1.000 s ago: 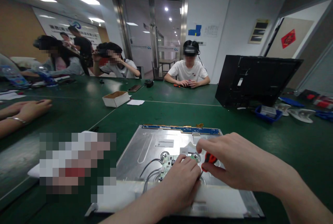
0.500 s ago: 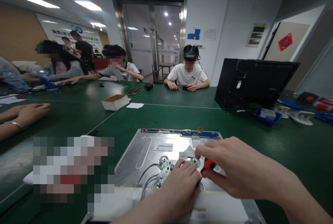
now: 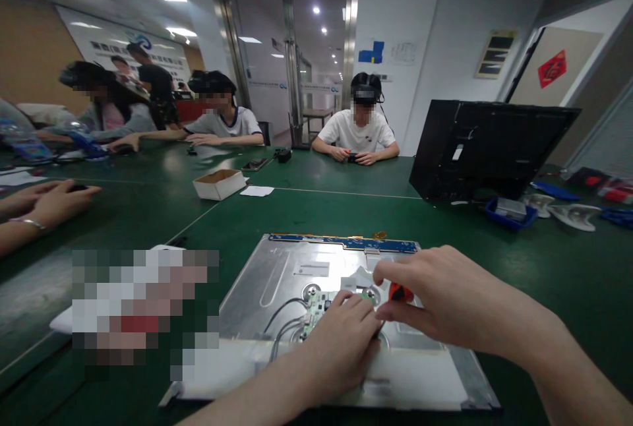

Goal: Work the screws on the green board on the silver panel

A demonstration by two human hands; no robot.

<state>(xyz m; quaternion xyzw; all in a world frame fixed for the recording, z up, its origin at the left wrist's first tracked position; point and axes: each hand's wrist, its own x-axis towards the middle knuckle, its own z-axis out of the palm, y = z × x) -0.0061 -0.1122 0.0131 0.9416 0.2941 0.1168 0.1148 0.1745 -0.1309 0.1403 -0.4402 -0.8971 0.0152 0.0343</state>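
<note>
A metal display panel (image 3: 277, 320) lies flat on the green table, with a blue circuit strip (image 3: 341, 241) along its far edge. Over the green circuit board (image 3: 316, 310) at its middle, my left hand (image 3: 346, 330) is closed with curled fingers; whatever its fingertips grip is hidden. My right hand (image 3: 425, 297) holds a screwdriver (image 3: 400, 292) by its orange-red and black handle, just right of my left hand. The screwdriver's tip is out of sight behind my left hand. Dark cables (image 3: 284, 320) run from the board's left side.
A black monitor (image 3: 489, 149) stands at the back right, beside a blue tray (image 3: 512, 213). Further left are an open white box (image 3: 219, 184) and a paper slip (image 3: 257, 190). Another person's hands (image 3: 54, 205) rest at the left edge. Several people sit around the table.
My right thumb and fingers have shifted slightly around the screwdriver handle; my left hand stays on the board. One seated person across the table has lowered a hand from the face.
</note>
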